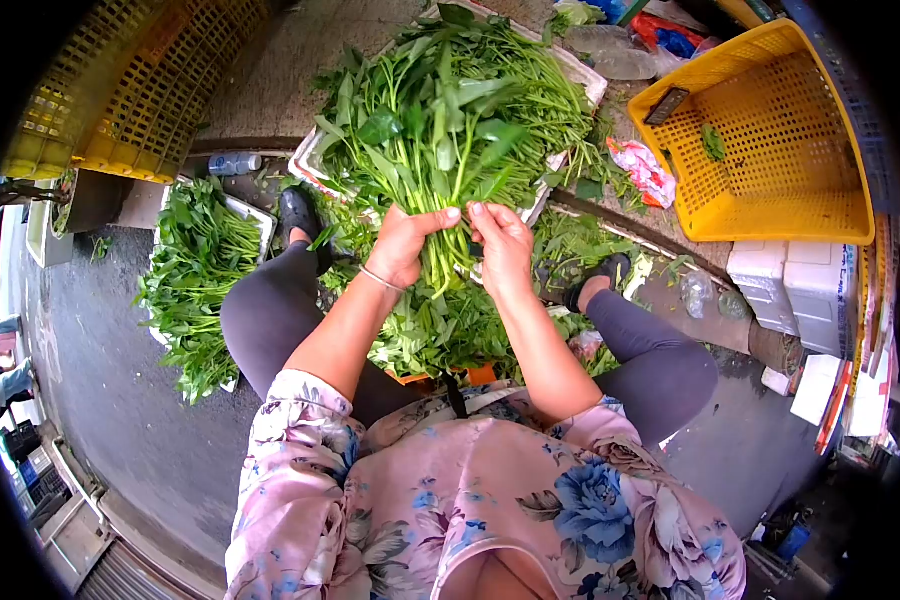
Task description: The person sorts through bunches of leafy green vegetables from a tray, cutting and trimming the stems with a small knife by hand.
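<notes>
My left hand (402,245) is wrapped round the stems of a bunch of leafy greens (440,150) that looks like water spinach, its leaves pointing away from me. At the bunch's right edge my right hand (503,243) is closed in a pinch, thumb and fingertips at a stem. Both thumbs nearly meet over the stems. Beneath and beyond the bunch, more water spinach (540,95) is heaped on a white foam tray (590,80). Loose leaves and trimmings (440,335) lie between my legs, below my hands.
A second pile of greens (205,270) lies on a white tray to my left. Yellow plastic crates stand at upper left (160,90) and at right (770,130), the right one holding a leaf. White foam boxes (800,285), a plastic bottle (235,163) and a pink bag (642,172) are around.
</notes>
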Available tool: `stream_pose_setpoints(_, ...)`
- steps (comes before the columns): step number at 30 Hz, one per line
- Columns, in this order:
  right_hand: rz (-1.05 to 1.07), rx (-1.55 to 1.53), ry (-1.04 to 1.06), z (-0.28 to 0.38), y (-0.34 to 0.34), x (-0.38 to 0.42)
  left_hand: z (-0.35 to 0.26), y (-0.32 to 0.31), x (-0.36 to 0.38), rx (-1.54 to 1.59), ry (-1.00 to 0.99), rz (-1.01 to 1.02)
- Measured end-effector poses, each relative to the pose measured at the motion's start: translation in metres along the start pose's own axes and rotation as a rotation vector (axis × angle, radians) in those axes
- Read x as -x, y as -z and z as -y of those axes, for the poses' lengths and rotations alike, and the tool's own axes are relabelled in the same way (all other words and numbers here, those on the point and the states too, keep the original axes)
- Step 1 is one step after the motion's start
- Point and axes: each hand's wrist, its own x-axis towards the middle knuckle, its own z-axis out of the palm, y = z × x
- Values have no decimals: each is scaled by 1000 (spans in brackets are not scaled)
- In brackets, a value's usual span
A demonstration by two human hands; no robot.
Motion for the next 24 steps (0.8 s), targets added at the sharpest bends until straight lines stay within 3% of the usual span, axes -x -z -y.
stream_pose_setpoints(3, 27, 207, 102, -6, 14, 14, -3, 11, -10, 82, 31, -54)
stream_pose_setpoints(5, 44, 740, 199, -3, 28, 25, -7, 14, -11, 74, -36, -50)
stream_pose_setpoints(7, 63, 966, 2, -10, 51, 25, -15, 13, -9, 120, -27, -97)
stream_pose_setpoints(9, 83, 1291, -343, -6, 68, 17, -13, 15, -9, 117, -53, -90)
stream_pose_setpoints(10, 82, 1294, -345, -10, 67, 12, -12, 16, -10, 116, -43, -88)
stream_pose_setpoints(12, -87, 637, 67, -27, 59, 13, -9, 18, -8, 109, -18, -86)
stream_pose_setpoints(13, 41, 556, -112, 14, 30, 23, -7, 19, -9, 115, -9, -60)
stream_pose_setpoints(15, 156, 496, 56, 9, 11, 13, -6, 19, -12, 114, -8, -28)
stream_pose_setpoints(18, 263, 626, -78, 4, -3, 0, 0, 21, -14, 69, -75, -54)
stream_pose_setpoints(21, 260, 670, 44, 0, -2, -10, 2, 23, -14, 44, -70, -123)
stream_pose_setpoints(24, 223, 480, -14, -1, -4, -11, -3, 21, -9, 95, -32, -92)
